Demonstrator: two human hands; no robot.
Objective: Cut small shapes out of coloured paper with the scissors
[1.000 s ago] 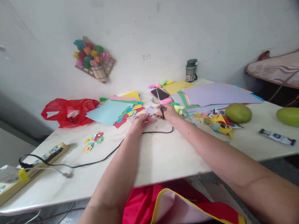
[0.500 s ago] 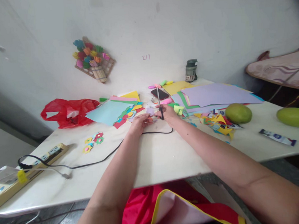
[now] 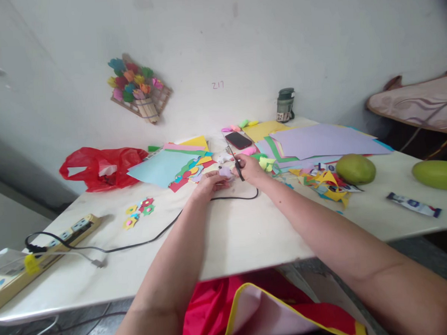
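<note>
A small piece of lilac paper is pinched in my left hand, at the middle of the table. My right hand grips the black handles of a pair of scissors, whose blades point away and slightly left. The scissors are just to the right of the lilac paper; whether the blades touch it I cannot tell. Colourful cut paper shapes lie left of my hands. Several paper flowers rest further left on the table. A phone lies beyond the scissors.
A power strip and its black cord stretch along the left. A red plastic bag sits behind. To the right are paper sheets, paper scraps, a green mango-like fruit and a tube. A bottle stands at the wall.
The scissors have tilted to the left and moved off the phone. In my left hand the lilac paper has shifted slightly downward, nearer to me. My right hand has barely moved.
</note>
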